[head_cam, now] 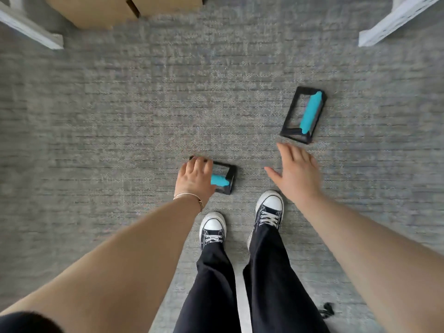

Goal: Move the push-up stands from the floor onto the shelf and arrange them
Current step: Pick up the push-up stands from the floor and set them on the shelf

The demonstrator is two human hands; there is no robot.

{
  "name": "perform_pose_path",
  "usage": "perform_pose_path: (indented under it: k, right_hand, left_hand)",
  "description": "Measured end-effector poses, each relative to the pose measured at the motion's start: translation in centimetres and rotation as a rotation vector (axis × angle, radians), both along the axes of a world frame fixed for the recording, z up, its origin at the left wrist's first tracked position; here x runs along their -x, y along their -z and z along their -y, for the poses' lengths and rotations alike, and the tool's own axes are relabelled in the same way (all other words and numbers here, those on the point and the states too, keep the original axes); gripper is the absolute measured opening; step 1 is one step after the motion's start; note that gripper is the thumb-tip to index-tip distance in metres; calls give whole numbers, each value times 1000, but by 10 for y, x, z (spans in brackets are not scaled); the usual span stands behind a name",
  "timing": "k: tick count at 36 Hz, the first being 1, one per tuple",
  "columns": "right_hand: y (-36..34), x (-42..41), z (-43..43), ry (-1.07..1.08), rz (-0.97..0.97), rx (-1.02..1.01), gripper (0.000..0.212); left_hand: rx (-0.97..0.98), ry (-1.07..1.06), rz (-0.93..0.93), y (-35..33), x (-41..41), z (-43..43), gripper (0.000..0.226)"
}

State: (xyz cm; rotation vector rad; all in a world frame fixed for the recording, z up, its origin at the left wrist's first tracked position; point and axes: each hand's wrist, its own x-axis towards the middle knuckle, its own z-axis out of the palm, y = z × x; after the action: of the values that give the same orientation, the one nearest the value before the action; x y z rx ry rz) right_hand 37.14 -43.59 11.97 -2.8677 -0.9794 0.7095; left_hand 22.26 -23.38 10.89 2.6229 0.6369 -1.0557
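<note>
Two push-up stands with black frames and turquoise grips lie on the grey carpet. The nearer stand point(224, 179) sits just ahead of my left foot; my left hand point(195, 179) lies over its left half, fingers curled over the frame and grip. The farther stand point(304, 115) lies to the right, apart from my right hand point(296, 174), which hovers just short of it with fingers spread and nothing in it.
Cardboard boxes point(120, 8) stand at the top. White shelf frames show at the top left point(31, 32) and top right point(398, 20). My sneakers point(269, 207) stand on the carpet below the stands. A small dark object point(326, 310) lies bottom right.
</note>
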Motion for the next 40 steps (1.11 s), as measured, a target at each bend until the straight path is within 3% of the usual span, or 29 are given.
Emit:
perform_pose_path:
  k: [9,18,22,25,32,40]
  right_hand:
    - [111,5,12,27,-20,38,71]
    - [154,-4,5,25,-25,35,73]
    - [158,-7,1,43,-39,35,74]
    - [158,-13,-1,89,-37,23,73]
    - [163,-55,-5,390,75,-1,76]
    - [182,-100,14,689,105,-50,86]
  left_hand:
    - [127,104,-99,133,14,-2,65]
    - [71,239,-109,171,10,-3,41]
    - [53,296,-13,166,6,-5,42]
    - [84,110,77,151,-9,-1,45]
    - [256,-700,239,144,-77,7,45]
    - [313,-733,346,161,-138,32,49]
